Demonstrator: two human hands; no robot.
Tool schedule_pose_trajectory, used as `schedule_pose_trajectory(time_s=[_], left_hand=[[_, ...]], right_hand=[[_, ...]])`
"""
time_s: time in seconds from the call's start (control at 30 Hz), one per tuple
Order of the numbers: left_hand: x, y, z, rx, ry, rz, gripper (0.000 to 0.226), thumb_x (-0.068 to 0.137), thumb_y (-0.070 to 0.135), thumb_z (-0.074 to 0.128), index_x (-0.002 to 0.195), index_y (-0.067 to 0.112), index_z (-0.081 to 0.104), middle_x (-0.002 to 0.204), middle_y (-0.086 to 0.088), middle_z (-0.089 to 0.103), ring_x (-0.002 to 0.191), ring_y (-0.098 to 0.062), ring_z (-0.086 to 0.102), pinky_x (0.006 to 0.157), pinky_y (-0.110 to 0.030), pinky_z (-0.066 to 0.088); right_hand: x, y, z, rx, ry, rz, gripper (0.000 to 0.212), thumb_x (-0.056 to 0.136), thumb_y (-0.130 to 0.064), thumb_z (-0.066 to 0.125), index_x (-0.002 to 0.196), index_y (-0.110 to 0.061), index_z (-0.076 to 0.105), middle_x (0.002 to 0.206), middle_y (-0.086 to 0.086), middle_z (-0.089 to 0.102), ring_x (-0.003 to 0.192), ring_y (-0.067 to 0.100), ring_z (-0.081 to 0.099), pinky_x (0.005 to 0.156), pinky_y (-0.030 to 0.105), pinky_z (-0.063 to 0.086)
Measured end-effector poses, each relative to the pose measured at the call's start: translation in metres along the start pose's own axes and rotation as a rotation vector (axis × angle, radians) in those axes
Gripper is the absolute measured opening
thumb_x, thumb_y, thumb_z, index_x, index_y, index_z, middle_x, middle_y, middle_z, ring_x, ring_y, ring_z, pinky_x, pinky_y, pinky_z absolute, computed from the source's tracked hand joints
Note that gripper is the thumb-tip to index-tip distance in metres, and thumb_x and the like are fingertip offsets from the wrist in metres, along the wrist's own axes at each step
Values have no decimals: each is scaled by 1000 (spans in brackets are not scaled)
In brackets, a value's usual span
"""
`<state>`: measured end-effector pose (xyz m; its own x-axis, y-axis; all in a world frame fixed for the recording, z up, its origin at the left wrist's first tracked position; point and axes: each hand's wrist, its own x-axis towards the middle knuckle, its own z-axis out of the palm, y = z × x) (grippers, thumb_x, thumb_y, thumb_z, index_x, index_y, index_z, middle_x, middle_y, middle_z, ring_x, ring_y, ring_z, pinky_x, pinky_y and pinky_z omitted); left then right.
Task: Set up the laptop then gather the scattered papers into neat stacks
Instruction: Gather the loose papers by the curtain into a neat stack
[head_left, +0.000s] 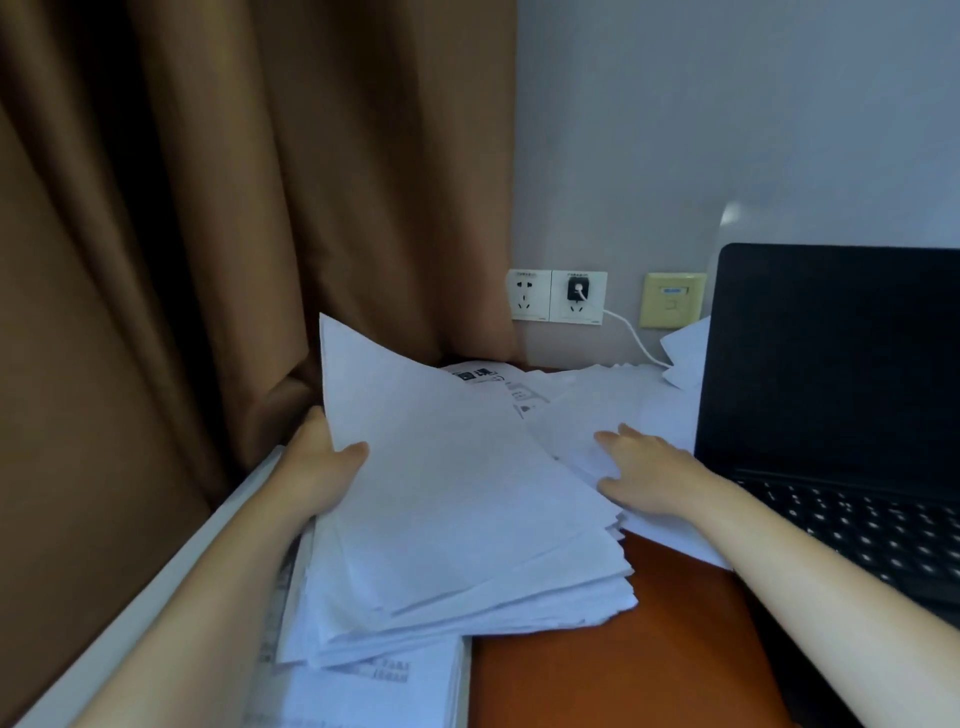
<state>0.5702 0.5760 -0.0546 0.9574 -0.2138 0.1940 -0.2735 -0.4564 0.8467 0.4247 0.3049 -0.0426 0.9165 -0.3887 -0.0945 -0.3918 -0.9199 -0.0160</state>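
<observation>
A thick bundle of white papers lies tilted over the left part of the reddish-brown desk. My left hand grips its left edge, thumb on top of the sheets. My right hand rests flat with straight fingers on loose white sheets between the bundle and the laptop. The black laptop stands open at the right, screen dark, keyboard showing. More printed sheets lie at the back of the desk, and another printed stack sits under the bundle near me.
A brown curtain hangs at the left, down to the desk's edge. Wall sockets hold a black plug with a white cable running behind the papers. A yellow wall plate and a sheet sit beside the laptop lid.
</observation>
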Motion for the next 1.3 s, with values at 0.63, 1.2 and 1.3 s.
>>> schedule_pose_trajectory(time_s=[0.63, 1.2, 1.3], left_hand=[[-18, 14, 0, -67, -10, 62, 35, 91, 0, 54, 126, 2, 53, 119, -13, 58, 100, -22, 52, 85, -31, 38], [-12, 13, 3, -134, 37, -116, 32, 99, 13, 40, 121, -3, 56, 118, -21, 59, 96, -33, 57, 78, -28, 38], [-6, 15, -1, -291, 45, -273, 49, 102, 33, 31, 126, -3, 53, 117, -17, 58, 89, -29, 57, 72, -28, 41]], right_hand=[[-12, 17, 7, -474, 379, 169, 20, 88, -6, 51, 82, -23, 44, 67, -5, 47, 66, 13, 47, 75, 30, 26], [-38, -26, 32, -94, 1154, -717, 24, 60, 10, 57, 63, -12, 65, 64, -2, 61, 43, 15, 44, 35, 22, 33], [-42, -38, 41, -111, 1019, -906, 26, 58, 11, 67, 67, -14, 64, 69, -4, 62, 49, 14, 48, 36, 25, 38]])
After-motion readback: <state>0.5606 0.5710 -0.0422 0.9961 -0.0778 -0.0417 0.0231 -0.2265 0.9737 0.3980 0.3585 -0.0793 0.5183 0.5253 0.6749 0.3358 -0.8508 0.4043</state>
